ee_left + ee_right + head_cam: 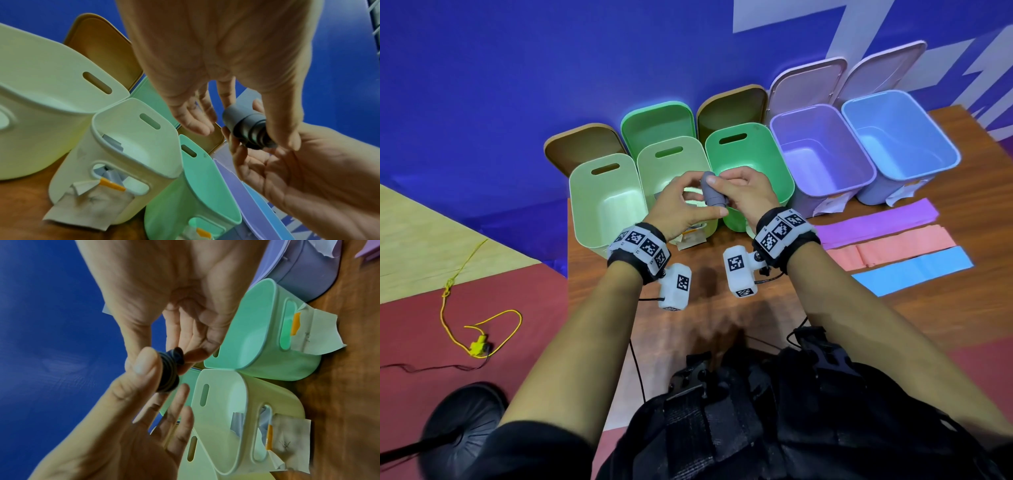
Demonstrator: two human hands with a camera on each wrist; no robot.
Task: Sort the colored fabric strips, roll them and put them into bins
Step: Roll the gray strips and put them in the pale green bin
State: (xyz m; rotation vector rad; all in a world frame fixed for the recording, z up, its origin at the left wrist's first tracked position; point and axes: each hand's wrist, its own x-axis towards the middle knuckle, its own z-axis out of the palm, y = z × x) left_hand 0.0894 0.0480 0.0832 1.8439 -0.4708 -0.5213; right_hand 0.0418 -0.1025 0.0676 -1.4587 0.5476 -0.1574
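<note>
1. Our left hand (681, 205) pinches the grey rolled strip (711, 191) between thumb and fingers, above the second bin from the left (654, 178).
2. Held in the air, the roll's long axis runs from 11 to 5 o'clock in the head view, its telescoped end nearest us.
3. Our right hand (748, 192) grips the same roll from the other side.
4. At 3 o'clock, purple (876, 222), pink (890, 248) and blue (914, 269) strips lie flat on the wooden table (893, 325).
</note>
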